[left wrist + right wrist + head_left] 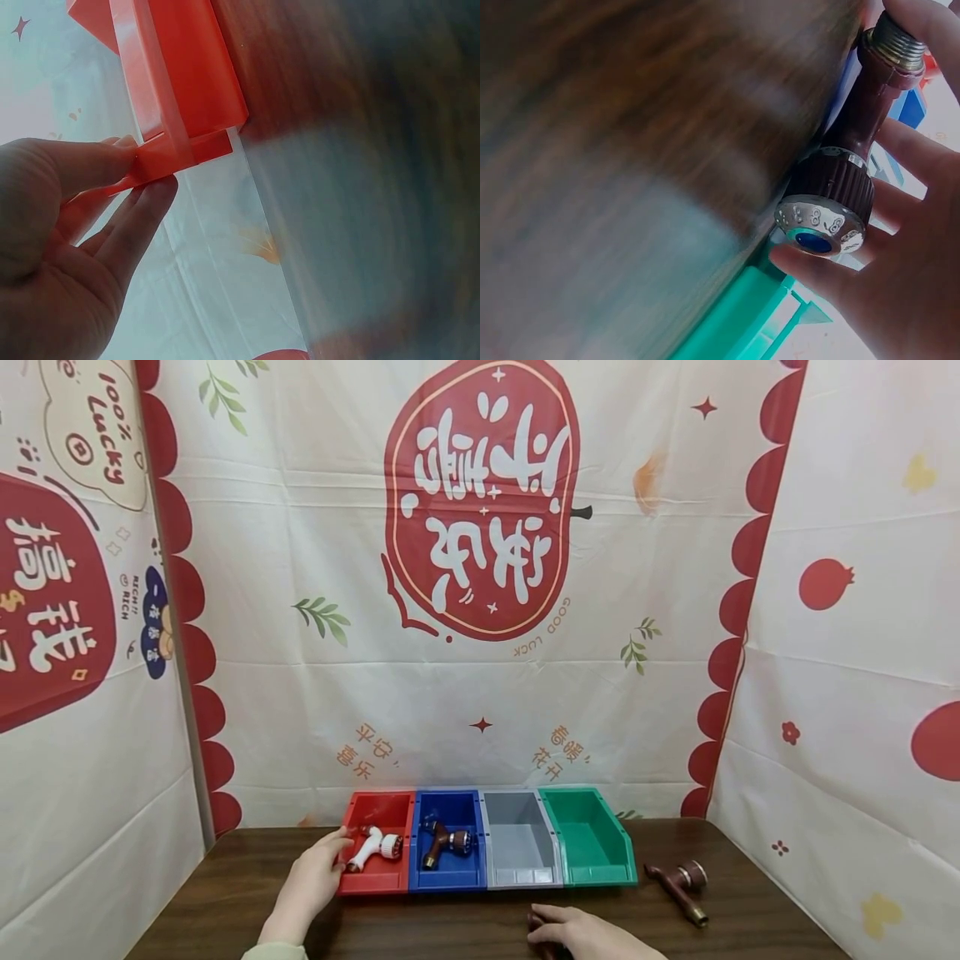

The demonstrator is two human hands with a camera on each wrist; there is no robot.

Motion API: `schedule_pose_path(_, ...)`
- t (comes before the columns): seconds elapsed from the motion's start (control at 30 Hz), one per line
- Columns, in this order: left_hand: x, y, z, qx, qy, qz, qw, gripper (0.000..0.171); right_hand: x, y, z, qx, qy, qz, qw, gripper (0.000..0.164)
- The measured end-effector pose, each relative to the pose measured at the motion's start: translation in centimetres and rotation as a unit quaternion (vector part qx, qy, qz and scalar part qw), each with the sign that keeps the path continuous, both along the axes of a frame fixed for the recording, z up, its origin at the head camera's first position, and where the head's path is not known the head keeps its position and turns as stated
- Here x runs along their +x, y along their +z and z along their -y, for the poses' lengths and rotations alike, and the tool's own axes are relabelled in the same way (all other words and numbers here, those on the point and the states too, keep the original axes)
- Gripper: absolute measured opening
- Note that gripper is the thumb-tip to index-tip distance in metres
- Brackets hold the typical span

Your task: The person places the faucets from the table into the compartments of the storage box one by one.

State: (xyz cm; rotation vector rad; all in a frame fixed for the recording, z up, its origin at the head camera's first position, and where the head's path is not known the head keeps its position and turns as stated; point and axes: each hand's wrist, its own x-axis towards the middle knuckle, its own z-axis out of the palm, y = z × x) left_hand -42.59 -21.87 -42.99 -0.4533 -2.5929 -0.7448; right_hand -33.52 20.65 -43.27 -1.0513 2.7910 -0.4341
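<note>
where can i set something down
Bare: the gray bin, the green bin, and table before the blue bin, between left hand and right hand. Crowded: the red bin with a white tap, blue with a brown tap, and right of green, where another tap lies.

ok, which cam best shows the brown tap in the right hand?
Right wrist: brown tap is close up, threaded end and ribbed knob visible. Head: mostly hidden by the right hand. Left wrist: doesn't show it.
</note>
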Motion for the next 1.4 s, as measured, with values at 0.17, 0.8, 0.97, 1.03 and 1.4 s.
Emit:
schedule_pose_path(0.17,-0.1,0.0,0.0,0.000,-0.001,-0.003,1.0000,0.031,-0.3,0.0,-0.1,0.001,0.011,0.002,1.000,0.040)
schedule_pose_path(0.8,-0.2,0.2,0.1,0.001,0.001,0.003,1.0000,0.032,-0.8,-0.2,-0.1,-0.009,0.051,-0.070,0.996,0.028)
schedule_pose_path(0.97,-0.1,0.2,0.1,-0.002,0.003,0.010,0.9999,0.032,-1.8,-1.6,-0.8,-0.016,0.074,-0.087,0.993,0.024)
schedule_pose_path(1.03,-0.1,0.3,0.1,-0.002,0.002,0.009,1.0000,0.032,-1.8,-1.6,-0.8,-0.019,0.074,-0.091,0.993,0.023)
schedule_pose_path(1.4,0.1,-0.2,0.1,0.000,-0.007,-0.023,0.9997,0.031,-0.7,-0.2,0.0,-0.021,0.058,-0.098,0.993,0.024)
